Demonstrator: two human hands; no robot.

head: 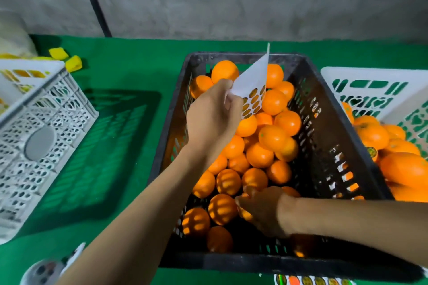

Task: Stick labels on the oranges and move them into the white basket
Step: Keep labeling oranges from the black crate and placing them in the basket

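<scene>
A black crate in the middle holds several unlabelled oranges. My left hand is raised over its left side and pinches a white label sheet with round cut-outs. My right hand reaches down into the near part of the crate, fingers curled round an orange that it mostly hides. The white basket at the right holds several oranges, one of them an orange with a round label.
A white perforated crate stands at the left on the green cloth. Yellow pieces lie behind it. A strip of stickers lies at the near edge, a small round container at bottom left. A dark pole leans on the wall.
</scene>
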